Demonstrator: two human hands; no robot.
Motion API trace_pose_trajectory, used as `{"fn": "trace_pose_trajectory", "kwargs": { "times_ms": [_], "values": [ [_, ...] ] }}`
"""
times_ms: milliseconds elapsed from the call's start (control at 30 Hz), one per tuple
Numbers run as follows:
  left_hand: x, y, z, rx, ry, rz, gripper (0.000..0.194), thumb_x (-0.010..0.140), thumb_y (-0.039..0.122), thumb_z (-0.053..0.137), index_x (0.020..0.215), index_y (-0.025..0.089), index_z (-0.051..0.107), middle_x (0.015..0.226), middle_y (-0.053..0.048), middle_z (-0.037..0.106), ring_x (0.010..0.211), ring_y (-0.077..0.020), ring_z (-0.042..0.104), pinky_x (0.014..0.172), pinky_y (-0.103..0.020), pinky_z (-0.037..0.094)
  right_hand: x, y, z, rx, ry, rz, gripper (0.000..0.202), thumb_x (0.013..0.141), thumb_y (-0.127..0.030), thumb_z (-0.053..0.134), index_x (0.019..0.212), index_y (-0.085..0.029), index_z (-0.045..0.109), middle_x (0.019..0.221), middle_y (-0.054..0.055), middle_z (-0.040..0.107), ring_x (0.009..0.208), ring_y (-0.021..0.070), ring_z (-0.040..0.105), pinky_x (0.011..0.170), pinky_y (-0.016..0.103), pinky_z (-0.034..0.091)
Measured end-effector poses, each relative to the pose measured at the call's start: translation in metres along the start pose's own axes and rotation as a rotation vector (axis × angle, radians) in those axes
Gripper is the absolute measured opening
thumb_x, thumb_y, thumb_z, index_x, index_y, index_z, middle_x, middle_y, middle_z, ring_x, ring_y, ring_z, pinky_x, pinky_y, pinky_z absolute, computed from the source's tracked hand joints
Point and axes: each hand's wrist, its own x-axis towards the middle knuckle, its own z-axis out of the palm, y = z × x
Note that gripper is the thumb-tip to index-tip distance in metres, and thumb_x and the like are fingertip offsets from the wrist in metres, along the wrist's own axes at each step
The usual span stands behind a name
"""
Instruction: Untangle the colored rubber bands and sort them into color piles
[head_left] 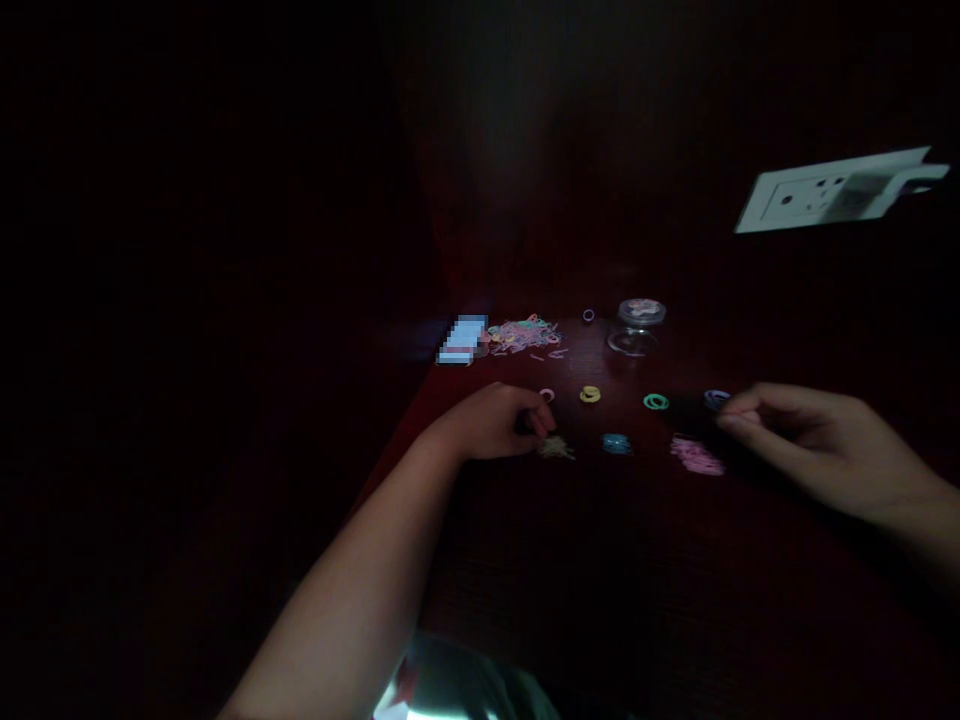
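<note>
Small elastic bands lie in colour groups on the dark red table. My left hand (504,422) is curled with its fingertips at the beige bands (556,448), just below a pink band (547,396); what it holds, if anything, is hidden. My right hand (817,440) has thumb and forefinger pinched beside the purple bands (716,399); the contents of the pinch are too small to name. Between the hands are yellow bands (590,395), green bands (655,402), blue bands (616,443) and a pink pile (697,455).
A mixed pile of bands (525,335) lies behind my left hand, beside a lit phone (463,339). A clear lidded jar (635,328) stands at the back, with a single band (589,316) to its left. A white wall socket (832,192) is at upper right.
</note>
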Motion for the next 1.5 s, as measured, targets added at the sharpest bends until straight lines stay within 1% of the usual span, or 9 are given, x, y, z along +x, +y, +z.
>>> {"fn": "trace_pose_trajectory", "kwargs": {
  "times_ms": [267,467,633,733,800,933,1133,1300,1500],
  "values": [
    [0.0,-0.001,0.0,-0.011,-0.004,0.009,0.024,0.073,0.005,0.066,0.095,0.014,0.07,0.091,-0.004,0.074,0.082,-0.013,0.069,0.075,-0.026,0.054,0.001,0.004,0.0,-0.001,0.007,-0.002,0.042,0.083,-0.059,0.063,0.081,-0.018,0.067,0.067,0.004,0.063,0.058,0.0156,0.055,0.053,0.026,0.044],
    [0.0,-0.003,0.002,0.013,0.07,0.028,0.023,0.078,0.007,0.059,0.097,0.016,0.069,0.093,-0.004,0.073,0.082,-0.0129,0.069,0.076,-0.026,0.054,0.0,0.002,0.0,0.0,-0.015,0.036,0.042,0.085,-0.059,0.062,0.08,-0.017,0.066,0.069,0.005,0.062,0.061,0.0158,0.055,0.056,0.027,0.044],
    [0.003,-0.014,0.002,0.085,0.238,-0.042,0.024,0.081,0.008,0.055,0.098,0.018,0.068,0.097,-0.004,0.073,0.086,-0.0139,0.067,0.081,-0.028,0.054,0.0,0.003,0.0,0.018,-0.021,0.012,0.039,0.087,-0.055,0.061,0.079,-0.017,0.065,0.066,0.002,0.057,0.06,0.0148,0.052,0.055,0.026,0.042],
    [0.008,-0.03,0.003,0.193,0.38,-0.107,0.027,0.083,0.009,0.052,0.103,0.018,0.067,0.104,-0.005,0.071,0.094,-0.0164,0.066,0.088,-0.032,0.053,0.0,0.001,0.0,0.015,-0.031,-0.001,0.037,0.089,-0.053,0.06,0.079,-0.017,0.064,0.066,0.002,0.057,0.061,0.0147,0.051,0.056,0.026,0.042],
    [0.014,-0.041,0.004,0.261,0.423,-0.155,0.029,0.085,0.011,0.049,0.107,0.017,0.067,0.11,-0.008,0.069,0.102,-0.0192,0.064,0.096,-0.035,0.051,0.0,-0.001,0.0,0.024,-0.037,-0.001,0.037,0.089,-0.053,0.059,0.079,-0.017,0.063,0.067,0.002,0.056,0.061,0.0146,0.051,0.056,0.026,0.041],
    [0.036,-0.058,0.013,0.372,0.453,-0.269,0.033,0.087,0.013,0.05,0.116,0.017,0.065,0.124,-0.008,0.065,0.119,-0.0235,0.056,0.11,-0.039,0.042,0.0,-0.005,-0.001,0.023,-0.049,0.0,0.038,0.09,-0.053,0.058,0.079,-0.017,0.062,0.065,0.001,0.052,0.06,0.0144,0.048,0.056,0.026,0.041],
    [0.068,-0.065,0.017,0.41,0.475,-0.298,0.037,0.089,0.017,0.048,0.123,0.017,0.062,0.126,-0.01,0.065,0.122,-0.0274,0.054,0.109,-0.044,0.041,-0.001,-0.002,0.0,0.033,-0.046,-0.034,0.037,0.091,-0.052,0.057,0.078,-0.018,0.061,0.064,0.0,0.05,0.06,0.015,0.046,0.056,0.027,0.04],
    [0.072,-0.072,0.012,0.407,0.431,-0.248,0.032,0.087,0.015,0.049,0.111,0.022,0.07,0.122,-0.005,0.069,0.12,-0.0254,0.055,0.11,-0.043,0.042,0.0,0.002,0.003,0.038,-0.027,-0.048,0.033,0.091,-0.048,0.057,0.076,-0.019,0.06,0.064,-0.001,0.048,0.059,0.0141,0.045,0.054,0.025,0.04],
    [0.068,-0.072,0.008,0.418,0.429,-0.211,0.029,0.084,0.017,0.056,0.107,0.022,0.072,0.118,-0.005,0.071,0.117,-0.0249,0.059,0.109,-0.041,0.043,0.0,-0.003,0.002,0.014,-0.014,-0.073,0.031,0.091,-0.044,0.056,0.073,-0.018,0.059,0.061,-0.002,0.046,0.057,0.0127,0.043,0.053,0.024,0.038]
  ]
}}
